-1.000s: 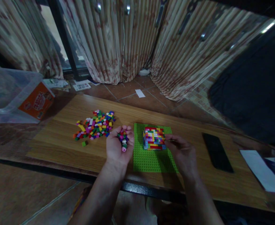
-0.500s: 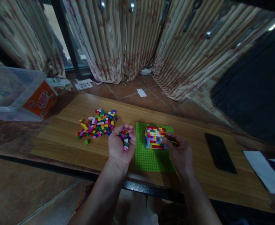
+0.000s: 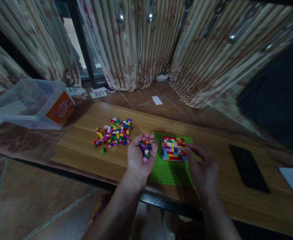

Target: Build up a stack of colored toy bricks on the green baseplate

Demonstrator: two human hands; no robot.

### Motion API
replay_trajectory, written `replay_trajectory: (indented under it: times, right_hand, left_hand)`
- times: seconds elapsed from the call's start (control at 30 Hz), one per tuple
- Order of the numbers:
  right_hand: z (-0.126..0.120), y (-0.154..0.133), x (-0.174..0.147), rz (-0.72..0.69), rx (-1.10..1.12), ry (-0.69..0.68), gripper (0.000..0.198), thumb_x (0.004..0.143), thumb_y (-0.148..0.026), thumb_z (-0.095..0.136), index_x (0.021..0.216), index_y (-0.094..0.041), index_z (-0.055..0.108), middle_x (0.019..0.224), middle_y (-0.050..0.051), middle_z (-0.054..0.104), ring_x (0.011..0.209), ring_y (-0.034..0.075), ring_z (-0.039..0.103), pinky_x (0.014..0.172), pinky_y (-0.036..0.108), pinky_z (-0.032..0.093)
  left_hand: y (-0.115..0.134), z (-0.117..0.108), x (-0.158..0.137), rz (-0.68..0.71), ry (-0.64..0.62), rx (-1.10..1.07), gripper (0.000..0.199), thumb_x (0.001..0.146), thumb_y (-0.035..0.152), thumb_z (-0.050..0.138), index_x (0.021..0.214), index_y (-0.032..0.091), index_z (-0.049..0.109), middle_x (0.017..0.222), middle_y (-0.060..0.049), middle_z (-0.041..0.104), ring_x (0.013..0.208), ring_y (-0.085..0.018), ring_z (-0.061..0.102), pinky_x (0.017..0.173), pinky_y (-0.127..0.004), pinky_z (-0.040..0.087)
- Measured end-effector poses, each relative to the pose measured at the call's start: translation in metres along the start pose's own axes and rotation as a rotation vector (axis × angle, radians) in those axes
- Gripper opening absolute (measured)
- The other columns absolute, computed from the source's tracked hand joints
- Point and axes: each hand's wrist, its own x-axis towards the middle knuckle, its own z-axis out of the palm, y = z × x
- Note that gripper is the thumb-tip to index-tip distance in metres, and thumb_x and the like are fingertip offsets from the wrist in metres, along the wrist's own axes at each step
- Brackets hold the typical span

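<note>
1. Built block (image 3: 173,148): 1, of multicoloured bricks in courses. Stands on the far half of the green baseplate. Likely light and rigid as a whole, smooth-faced, firm under even pressure; narrow courses at the rim may snap loose if pushed sideways. Best held low, by 2 opposite walls.

2. Green baseplate (image 3: 163,175): 1, studded, flat on the table (image 3: 231,196). Probably thin and slightly flexible; best steadied by pressing a bare corner. Whether the block is locked to its studs cannot be told.

3. Left hand (image 3: 136,160): palm up, cupped, fingers curled upward but not closed over the contents. Beside the baseplate's left edge.

4. Bricks in the palm (image 3: 145,146): small handful, mixed colours. Judged very light, hard and slick, apt to roll out if the palm tips; best picked singly by the side faces.

5. Right hand (image 3: 205,165): thumb and fingers drawn near each other at the block's right side. Whether they pinch a brick, or touch the wall, cannot be told.

6. Loose bricks (image 3: 115,131): 1 scattered heap, mixed colours, on the table left of the left hand; 1 green brick (image 3: 102,151) lies apart, on the near side.

7. Clear plastic bin (image 3: 38,116): 1, orange label, far left.

8. Dark flat slab (image 3: 248,168): 1, phone-like, right of the right hand.
</note>
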Motion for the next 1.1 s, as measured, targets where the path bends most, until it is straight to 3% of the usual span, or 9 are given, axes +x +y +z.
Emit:
replay_trajectory:
  times: [0.07, 0.17, 0.27, 0.53, 0.8, 1.1]
  right_hand:
    - [0.003, -0.019, -0.005, -0.067, 0.109, 0.019, 0.015, 0.086, -0.033, 0.061, 0.089, -0.023, 0.071, 0.094, 0.005, 0.068, 0.090, 0.021, 0.063, 0.083, 0.037, 0.049]
    - [0.009, -0.049, -0.015, -0.123, 0.234, -0.237, 0.010, 0.086, -0.028, 0.061, 0.091, -0.027, 0.071, 0.093, 0.002, 0.070, 0.089, 0.019, 0.064, 0.080, 0.034, 0.051]
    - [0.017, -0.071, -0.025, -0.150, 0.251, -0.399, 0.013, 0.086, -0.027, 0.063, 0.097, -0.029, 0.069, 0.093, 0.001, 0.069, 0.087, 0.017, 0.064, 0.079, 0.033, 0.051]
    - [0.022, -0.080, -0.025, -0.194, 0.170, -0.611, 0.012, 0.089, -0.024, 0.059, 0.097, -0.027, 0.067, 0.097, 0.001, 0.066, 0.095, 0.016, 0.061, 0.086, 0.033, 0.049]
    - [0.020, -0.075, -0.027, -0.141, 0.209, -0.522, 0.011, 0.090, -0.025, 0.057, 0.096, -0.027, 0.066, 0.096, 0.001, 0.069, 0.091, 0.016, 0.065, 0.081, 0.030, 0.051]
    - [0.006, -0.053, -0.017, -0.011, 0.338, -0.271, 0.010, 0.084, -0.026, 0.066, 0.093, -0.027, 0.070, 0.092, -0.001, 0.073, 0.086, 0.015, 0.066, 0.079, 0.029, 0.052]
  left_hand:
    - [-0.002, 0.001, -0.001, -0.003, 0.012, 0.008, 0.025, 0.086, 0.012, 0.045, 0.066, 0.010, 0.060, 0.066, -0.005, 0.060, 0.057, -0.007, 0.055, 0.053, -0.015, 0.049]
    - [-0.004, 0.001, -0.001, 0.012, 0.025, 0.037, 0.024, 0.086, 0.013, 0.045, 0.067, 0.010, 0.060, 0.065, -0.004, 0.060, 0.056, -0.008, 0.055, 0.053, -0.016, 0.049]
    - [-0.005, -0.001, 0.000, 0.006, -0.012, 0.077, 0.024, 0.086, 0.015, 0.044, 0.067, 0.011, 0.059, 0.065, -0.004, 0.059, 0.053, -0.008, 0.054, 0.050, -0.016, 0.047]
    - [-0.011, -0.001, -0.001, -0.023, -0.007, 0.177, 0.027, 0.086, 0.019, 0.044, 0.065, 0.011, 0.059, 0.063, -0.004, 0.058, 0.051, -0.009, 0.052, 0.051, -0.019, 0.044]
    - [-0.010, -0.001, -0.002, -0.087, -0.056, 0.116, 0.023, 0.083, 0.018, 0.045, 0.067, 0.011, 0.059, 0.064, -0.004, 0.058, 0.051, -0.008, 0.052, 0.051, -0.018, 0.043]
    - [-0.008, -0.001, -0.002, 0.005, 0.022, 0.092, 0.025, 0.085, 0.014, 0.046, 0.066, 0.010, 0.061, 0.065, -0.005, 0.061, 0.054, -0.008, 0.054, 0.052, -0.017, 0.047]
